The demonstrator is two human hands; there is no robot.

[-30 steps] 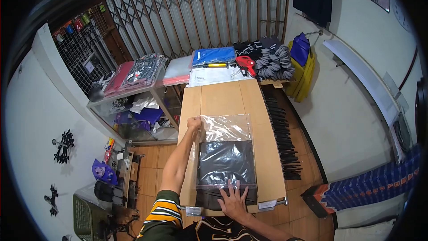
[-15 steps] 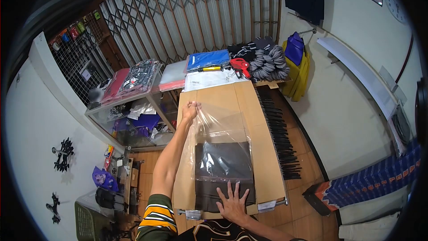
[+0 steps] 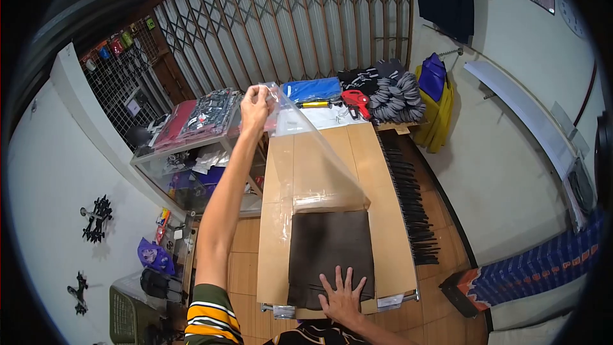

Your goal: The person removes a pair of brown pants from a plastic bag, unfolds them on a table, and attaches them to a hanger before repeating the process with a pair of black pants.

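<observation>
A dark brown folded piece of cloth [image 3: 330, 243] lies flat near the front edge of the cardboard-topped table [image 3: 391, 243]. My right hand [image 3: 343, 295] rests on its lower part, palm down with fingers spread. Raised over the far left end of the table, my left hand [image 3: 255, 107] pinches the edge of a clear plastic bag [image 3: 313, 147]. The bag stretches slantwise from those fingers down to the cloth's far edge, and the upper face of the cloth is bare of plastic.
Behind the table lie a blue packet [image 3: 311, 89], a red tape-gun-like tool [image 3: 356, 101] and a heap of grey-black striped textiles [image 3: 399, 99]. A glass display case [image 3: 185, 172] stands left, with packed garments on top. Black hangers [image 3: 408, 198] line the table's right side.
My left hand has risen and moved away from me, drawing the plastic bag off the top of the cloth. My right hand stays on the cloth's lower part.
</observation>
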